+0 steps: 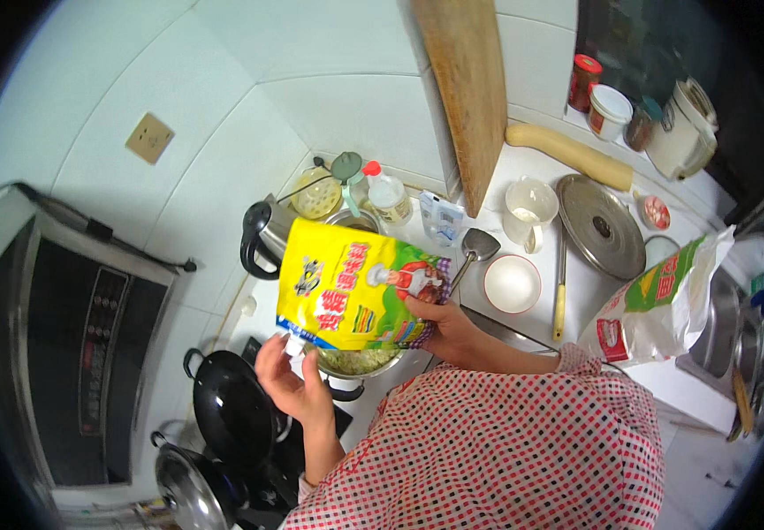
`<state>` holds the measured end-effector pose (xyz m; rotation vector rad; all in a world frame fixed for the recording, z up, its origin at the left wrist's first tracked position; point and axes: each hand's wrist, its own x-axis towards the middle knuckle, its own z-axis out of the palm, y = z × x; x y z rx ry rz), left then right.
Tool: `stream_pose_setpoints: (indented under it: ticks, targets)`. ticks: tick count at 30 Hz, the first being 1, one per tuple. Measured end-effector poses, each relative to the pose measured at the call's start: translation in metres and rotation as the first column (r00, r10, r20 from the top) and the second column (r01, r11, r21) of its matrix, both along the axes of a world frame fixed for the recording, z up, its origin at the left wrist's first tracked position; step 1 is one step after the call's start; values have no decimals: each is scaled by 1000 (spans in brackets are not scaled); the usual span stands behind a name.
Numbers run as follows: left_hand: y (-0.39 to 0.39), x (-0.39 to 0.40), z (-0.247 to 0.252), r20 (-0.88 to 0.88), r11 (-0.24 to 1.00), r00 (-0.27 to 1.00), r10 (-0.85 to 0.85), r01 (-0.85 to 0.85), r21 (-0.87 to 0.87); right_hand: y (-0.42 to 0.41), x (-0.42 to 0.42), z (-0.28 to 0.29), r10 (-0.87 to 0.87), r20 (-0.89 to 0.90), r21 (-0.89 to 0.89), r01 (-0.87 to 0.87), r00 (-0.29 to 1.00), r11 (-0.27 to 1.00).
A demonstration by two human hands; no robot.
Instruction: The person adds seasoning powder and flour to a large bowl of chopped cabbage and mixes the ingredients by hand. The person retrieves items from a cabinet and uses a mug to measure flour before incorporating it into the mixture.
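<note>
My right hand (445, 328) grips the right edge of a yellow seasoning bag (335, 285), its thumb on the printed front. At the bag's lower left corner is my left hand (295, 377), fingers curled and thumb apart, beside a small white piece (294, 345) at that corner; whether the fingers touch it I cannot tell. Below the bag, partly hidden by it, a pot (372, 374) holds chopped pale green food (355, 360). An electric kettle (266, 235) stands to the left, behind the bag.
A black wok (232, 411) and a lidded pan (189, 490) are at lower left. To the right lie a spatula (480, 246), a white bowl (512, 284), a measuring jug (529, 211), a metal lid (600, 227) and a large white bag (653, 311) near the sink (716, 331).
</note>
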<state>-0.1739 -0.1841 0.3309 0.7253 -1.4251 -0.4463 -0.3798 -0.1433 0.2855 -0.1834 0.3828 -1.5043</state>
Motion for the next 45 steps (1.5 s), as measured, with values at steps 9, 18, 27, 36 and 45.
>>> stream_pose_setpoints:
  ticks: [9,18,27,36,45]
  targets:
    - [-13,23,11,417,992,900,128,-120,-45,-10,6,-9,20,-2,-100,-20,1000,995]
    - [-4,32,19,255,916,966,-38,-68,395,-6,12,-4,107,-98,-16,-109,989,994]
    - [-15,29,33,453,975,873,181,-98,-201,-10,16,-13,145,-76,-57,-150,986,987]
    - [-36,6,50,170,987,975,-141,124,106,-11,-10,2,-68,-113,-224,41,991,974]
    - [-103,-92,103,575,819,790,-213,465,-336,-47,-106,70,-369,-864,-346,128,342,929]
